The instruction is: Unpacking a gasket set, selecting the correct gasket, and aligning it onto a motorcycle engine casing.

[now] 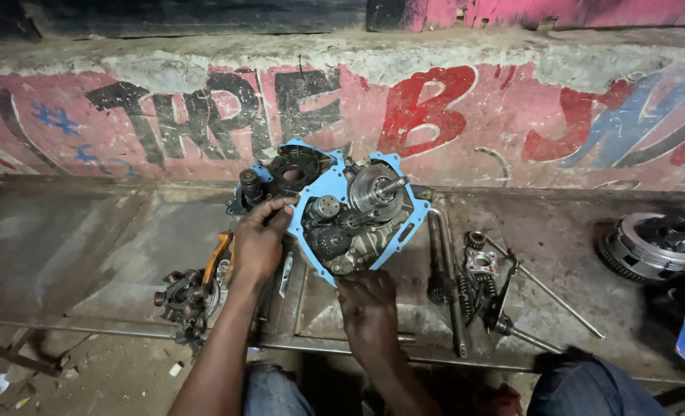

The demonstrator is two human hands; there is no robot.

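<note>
Engine case half (pixel 334 212) with blue gasket sits mid-frame on the metal bench (pixel 88 239); left hand (pixel 259 240) curls fingers over its left edge, right hand (pixel 367 306) grips its lower edge.

Engine case (pixel 342 216): at the middle of the metal bench (pixel 96 246), standing before the painted wall (pixel 473 115).
Gasket (pixel 321 187): lying on the case's open face.
Gears (pixel 328 240): inside the case.
Left hand (pixel 259 243): on the case's left edge.
Right hand (pixel 367 306): below the case's lower corner.
Small gear part (pixel 184 296): left of the left hand.
Shafts (pixel 454 281): right of the case, lying on the bench.
Clutch drum (pixel 650 246): far right, well apart from the case.
</note>
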